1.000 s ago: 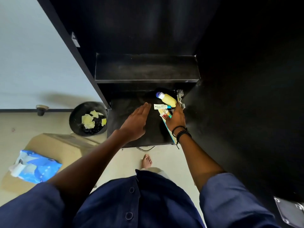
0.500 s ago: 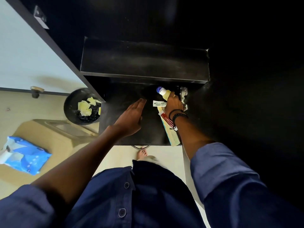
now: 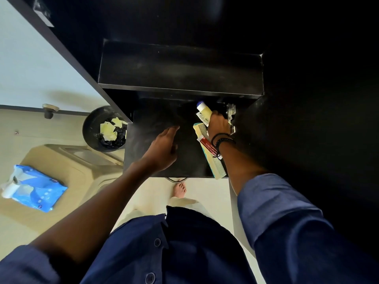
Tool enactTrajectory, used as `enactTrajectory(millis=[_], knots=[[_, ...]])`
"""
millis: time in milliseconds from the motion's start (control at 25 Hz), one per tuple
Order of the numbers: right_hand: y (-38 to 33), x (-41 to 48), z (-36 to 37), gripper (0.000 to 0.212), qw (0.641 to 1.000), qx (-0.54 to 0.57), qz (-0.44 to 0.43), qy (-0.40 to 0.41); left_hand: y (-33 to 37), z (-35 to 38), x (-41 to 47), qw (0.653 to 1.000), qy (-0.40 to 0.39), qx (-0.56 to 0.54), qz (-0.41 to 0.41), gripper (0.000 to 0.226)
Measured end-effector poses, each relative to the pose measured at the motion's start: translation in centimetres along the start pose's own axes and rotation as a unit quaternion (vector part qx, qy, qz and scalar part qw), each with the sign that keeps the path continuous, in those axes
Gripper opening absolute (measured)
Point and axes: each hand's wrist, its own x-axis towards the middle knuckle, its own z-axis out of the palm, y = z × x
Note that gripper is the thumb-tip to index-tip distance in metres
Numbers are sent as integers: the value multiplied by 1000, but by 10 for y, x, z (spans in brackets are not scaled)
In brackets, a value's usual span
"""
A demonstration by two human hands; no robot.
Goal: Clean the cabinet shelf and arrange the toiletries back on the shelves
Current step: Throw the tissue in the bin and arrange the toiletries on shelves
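yellow bottle (image 3: pixel 205 112): lying at the back right of the lower shelf (image 3: pixel 184 160), blue cap pointing to the rear
right hand (image 3: pixel 217 128): I'm reaching in over the bottle; fingers are curling down on its lower end, gripping it
white tube (image 3: pixel 202 118): lying just beside the bottle, touching my right hand
comb (image 3: pixel 213 162): pale, lying along the right edge of the lower shelf, partly under my wrist
red tube (image 3: pixel 208 145): lying on top of the comb
left hand (image 3: pixel 164 150): I'm holding it flat, fingers open and together, over the bare middle of the lower shelf
upper shelf (image 3: pixel 180 68): dark, dusty-looking
bin (image 3: pixel 106 129): on the floor left of the cabinet, yellow paper inside
blue pack (image 3: pixel 34 187): lying far left on a beige lid
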Motion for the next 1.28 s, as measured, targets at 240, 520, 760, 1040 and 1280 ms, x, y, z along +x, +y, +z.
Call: enactTrajectory(millis=[240, 520, 760, 1040, 1280], knots=[[-20, -34, -2, 21, 942, 330, -2, 59, -7, 2, -7, 996, 48, -73, -31, 58], [-35, -70, -20, 25, 826, 519, -6, -218, -12, -5, -7, 967, 101, 221, 79, 62], [1, -39, -6, 25, 947, 285, 146, -15, -11, -16, -9, 986, 125, 109, 6, 44], [3, -28, 20, 47, 988, 88, 85, -90, -25, -15, -13, 988, 135, 70, -14, 46], [4, -27, 18, 28, 993, 107, 53, -17, -35, -15, -18, 989, 134, 61, -24, 45]])
